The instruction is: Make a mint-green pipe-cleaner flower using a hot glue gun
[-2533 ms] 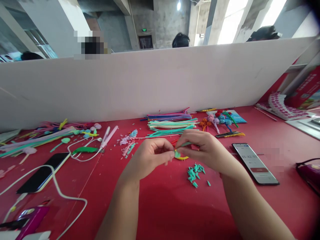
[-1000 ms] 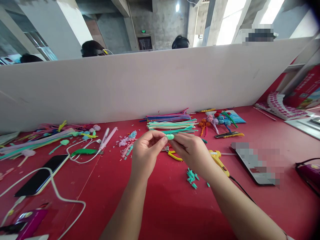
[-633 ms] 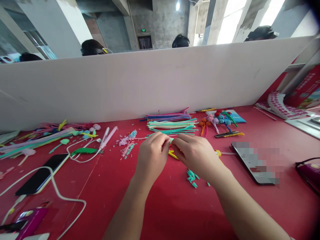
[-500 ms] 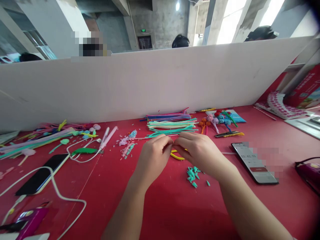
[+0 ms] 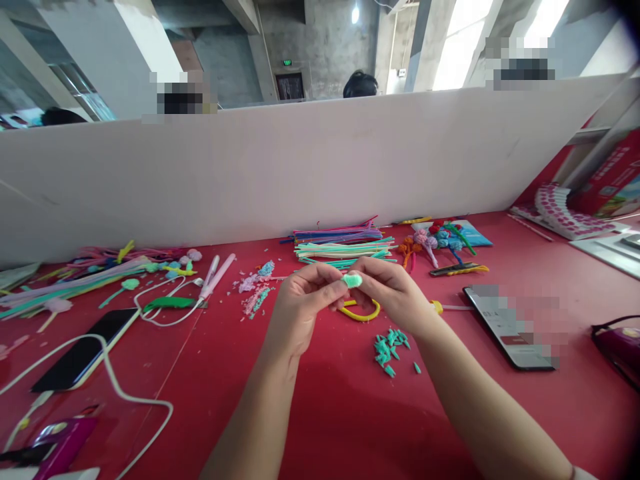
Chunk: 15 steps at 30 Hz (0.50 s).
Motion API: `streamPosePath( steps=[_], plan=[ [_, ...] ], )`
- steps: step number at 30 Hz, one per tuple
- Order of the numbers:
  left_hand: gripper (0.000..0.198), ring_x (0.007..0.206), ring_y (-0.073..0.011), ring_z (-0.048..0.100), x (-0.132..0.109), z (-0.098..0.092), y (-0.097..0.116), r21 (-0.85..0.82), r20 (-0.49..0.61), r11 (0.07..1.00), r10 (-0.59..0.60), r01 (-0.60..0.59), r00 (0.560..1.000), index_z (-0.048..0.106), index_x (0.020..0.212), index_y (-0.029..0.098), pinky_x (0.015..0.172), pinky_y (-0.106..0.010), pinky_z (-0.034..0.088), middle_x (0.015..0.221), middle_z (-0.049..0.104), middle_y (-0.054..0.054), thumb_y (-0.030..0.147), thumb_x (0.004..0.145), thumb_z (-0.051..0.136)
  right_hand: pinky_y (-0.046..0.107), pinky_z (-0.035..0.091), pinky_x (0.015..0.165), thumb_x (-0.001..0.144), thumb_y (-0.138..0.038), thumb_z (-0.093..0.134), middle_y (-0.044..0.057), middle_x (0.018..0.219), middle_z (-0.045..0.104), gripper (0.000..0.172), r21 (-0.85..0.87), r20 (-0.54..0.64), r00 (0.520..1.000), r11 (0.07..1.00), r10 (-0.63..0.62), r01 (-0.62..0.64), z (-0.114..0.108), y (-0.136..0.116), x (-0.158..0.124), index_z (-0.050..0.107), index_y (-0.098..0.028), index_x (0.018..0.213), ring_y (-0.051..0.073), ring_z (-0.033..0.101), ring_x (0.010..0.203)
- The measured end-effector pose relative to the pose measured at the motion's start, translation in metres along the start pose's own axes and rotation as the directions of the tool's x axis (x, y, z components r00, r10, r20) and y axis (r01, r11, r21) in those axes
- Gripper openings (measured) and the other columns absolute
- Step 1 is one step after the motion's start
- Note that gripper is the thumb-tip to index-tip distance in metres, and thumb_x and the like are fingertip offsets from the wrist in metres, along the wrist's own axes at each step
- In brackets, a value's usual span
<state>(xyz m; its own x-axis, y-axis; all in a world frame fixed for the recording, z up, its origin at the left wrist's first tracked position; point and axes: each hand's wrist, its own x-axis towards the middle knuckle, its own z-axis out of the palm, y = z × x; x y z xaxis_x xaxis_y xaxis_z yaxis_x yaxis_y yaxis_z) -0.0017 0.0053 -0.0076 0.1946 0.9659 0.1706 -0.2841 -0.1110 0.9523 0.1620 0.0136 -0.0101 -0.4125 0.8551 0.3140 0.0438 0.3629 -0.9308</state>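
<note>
Between the fingertips of both hands is a small, fuzzy, pale green piece of pipe cleaner (image 5: 353, 281). My left hand (image 5: 307, 300) pinches its left side, thumb uppermost. From the other side my right hand (image 5: 393, 290) grips it between thumb and fingers. Just beneath the hands, yellow-handled scissors (image 5: 361, 317) lie on the red table, partly covered by the right hand. Closer to me is a little pile of short green pipe cleaner pieces (image 5: 389, 348). Bundles of long pipe cleaners (image 5: 345, 248) in green, cream, blue and pink lie behind the hands.
Fluffy pink and blue clippings (image 5: 256, 283) lie left of the hands. Farther left are a white cable (image 5: 113, 373), a dark phone (image 5: 85, 350) and a pink hair straightener (image 5: 219, 275). Another phone (image 5: 510, 328) lies at right. A white partition (image 5: 310, 167) bounds the back.
Both hands have turned so the thumbs show, and the pale green piece has come into view between the fingertips. More of the yellow scissor handle is visible.
</note>
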Motion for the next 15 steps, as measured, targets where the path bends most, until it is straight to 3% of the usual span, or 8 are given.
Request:
streamPosePath(
  steps=[4,7,10,15],
  plan=[
    [0.008,0.054,-0.0058,0.053,0.004,0.003,-0.005,0.099,-0.251,0.992,0.102,-0.08,0.963,0.066,0.075,0.018,0.053,-0.016,0.042,0.064,0.062,0.003,0.023,0.072,0.072,0.02,0.026,0.049,0.091,-0.028,0.047,-0.005,0.058,0.038,0.027,-0.318,-0.123,0.99,0.948,-0.065,0.023,0.013,0.004,0.002,0.04,-0.019,0.066,0.008,0.032,0.053],
    [0.006,0.058,-0.0079,0.055,0.003,0.003,-0.005,0.252,-0.321,0.963,0.176,-0.095,0.931,0.065,0.076,0.019,0.056,-0.018,0.044,0.068,0.062,0.003,0.024,0.075,0.069,0.022,0.026,0.053,0.091,-0.023,0.046,-0.003,0.061,0.044,0.023,-0.609,-0.136,0.977,0.792,-0.166,0.05,0.018,0.0,0.0,0.048,-0.018,0.069,0.009,0.035,0.055],
    [0.004,0.064,-0.0103,0.056,0.0,0.004,-0.005,0.513,-0.293,0.849,0.31,-0.125,0.905,0.063,0.078,0.02,0.059,-0.02,0.044,0.071,0.062,0.002,0.024,0.079,0.064,0.024,0.025,0.052,0.092,-0.022,0.043,-0.001,0.064,0.053,0.023,-0.797,-0.113,0.965,0.601,-0.238,0.055,0.017,-0.005,-0.003,0.056,-0.017,0.073,0.01,0.04,0.055],
    [0.007,0.065,-0.0122,0.054,-0.003,0.009,-0.008,0.843,-0.124,0.502,0.531,-0.193,0.838,0.057,0.076,0.019,0.064,-0.024,0.042,0.071,0.06,0.001,0.018,0.083,0.056,0.025,0.021,0.049,0.089,-0.014,0.045,-0.001,0.06,0.051,0.023,-0.905,0.017,0.953,0.401,-0.304,0.144,0.015,-0.009,-0.007,0.058,-0.016,0.07,0.01,0.039,0.052]
  ],
)
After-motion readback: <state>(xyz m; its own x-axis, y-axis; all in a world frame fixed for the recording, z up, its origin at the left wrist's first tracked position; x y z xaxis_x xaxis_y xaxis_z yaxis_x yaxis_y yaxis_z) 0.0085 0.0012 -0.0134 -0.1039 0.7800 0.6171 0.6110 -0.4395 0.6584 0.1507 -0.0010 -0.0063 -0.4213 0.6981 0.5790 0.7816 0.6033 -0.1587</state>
